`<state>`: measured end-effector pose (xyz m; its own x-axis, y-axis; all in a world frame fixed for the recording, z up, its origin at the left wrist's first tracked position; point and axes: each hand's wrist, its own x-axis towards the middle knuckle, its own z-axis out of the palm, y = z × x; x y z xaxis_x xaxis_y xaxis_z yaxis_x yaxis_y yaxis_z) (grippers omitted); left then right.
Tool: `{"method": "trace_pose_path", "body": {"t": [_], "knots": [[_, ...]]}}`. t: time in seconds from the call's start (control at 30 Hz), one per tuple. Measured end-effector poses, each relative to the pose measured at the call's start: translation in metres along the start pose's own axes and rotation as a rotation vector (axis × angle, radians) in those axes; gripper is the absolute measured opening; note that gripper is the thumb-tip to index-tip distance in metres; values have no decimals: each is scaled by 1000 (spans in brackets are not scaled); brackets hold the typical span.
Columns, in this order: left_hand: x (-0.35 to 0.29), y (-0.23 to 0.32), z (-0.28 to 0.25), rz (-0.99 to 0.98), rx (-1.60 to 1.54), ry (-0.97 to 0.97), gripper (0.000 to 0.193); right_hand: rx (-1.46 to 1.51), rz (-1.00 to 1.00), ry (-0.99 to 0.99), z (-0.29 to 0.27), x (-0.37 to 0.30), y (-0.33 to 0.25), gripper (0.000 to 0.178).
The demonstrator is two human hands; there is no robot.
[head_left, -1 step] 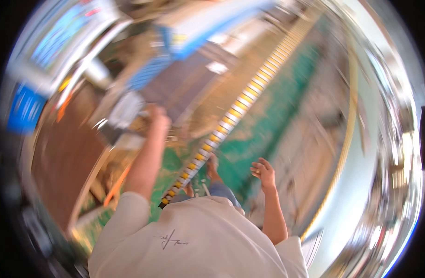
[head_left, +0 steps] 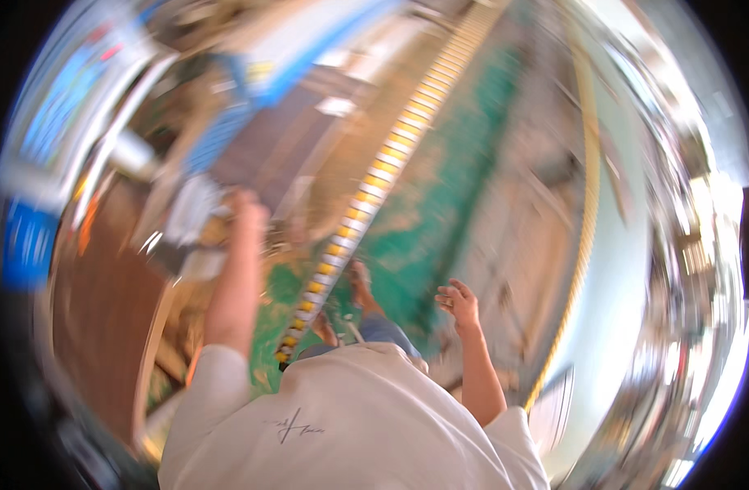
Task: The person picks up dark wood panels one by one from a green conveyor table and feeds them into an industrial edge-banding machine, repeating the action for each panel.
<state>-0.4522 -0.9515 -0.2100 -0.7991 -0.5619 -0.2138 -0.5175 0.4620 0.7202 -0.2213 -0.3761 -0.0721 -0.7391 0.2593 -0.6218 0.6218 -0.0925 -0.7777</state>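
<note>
My left hand [head_left: 245, 206] reaches forward on the left, beside a whitish-grey object [head_left: 193, 208] whose kind I cannot make out. Motion smears its fingers, so what it holds, if anything, does not show. My right hand [head_left: 460, 305] hangs in the air over the right side, its fingers loosely bent and apart with nothing visible in them. It wears a ring.
A yellow-and-white striped strip [head_left: 374, 181] runs along the green floor [head_left: 415, 245] beside my feet. At left stands a brown board [head_left: 105, 318], with a blue sign [head_left: 27, 243] beyond it. Brown flat panels [head_left: 285, 122] lie ahead. A yellow edge [head_left: 588, 188] curves along the right.
The surroundings have shifted left in the view as my head turns. My left arm also appears farther left; my right hand stays nearly in place.
</note>
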Motion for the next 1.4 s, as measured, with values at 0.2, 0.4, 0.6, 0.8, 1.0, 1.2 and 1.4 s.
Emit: {"method": "trace_pose_path", "body": {"t": [0.2, 0.4, 0.6, 0.8, 1.0, 1.2, 1.4], "knots": [[68, -3, -48, -462, -1218, -251, 64, 564, 23, 820, -239, -199, 218, 30], [-186, 74, 46, -175, -1184, -639, 45, 1097, -57, 1402, -354, -380, 383, 31], [-531, 61, 145, -160, -359, -1146, 43, 1055, 416, 1827, -456, -485, 516, 38], [-675, -4, 182, -508, 34, -1332, 31, 1314, 298, 1654, -524, -574, 634, 45], [-693, 16, 208, -257, 172, -1232, 35, 1481, -667, 1134, -527, -607, 632, 35], [-767, 98, 246, 44, 82, -1430, 39, 1393, -742, 1122, -515, -555, 513, 28], [-850, 177, 211, 109, -91, -1731, 57, 1089, -716, 789, -458, -457, 348, 27]]}}
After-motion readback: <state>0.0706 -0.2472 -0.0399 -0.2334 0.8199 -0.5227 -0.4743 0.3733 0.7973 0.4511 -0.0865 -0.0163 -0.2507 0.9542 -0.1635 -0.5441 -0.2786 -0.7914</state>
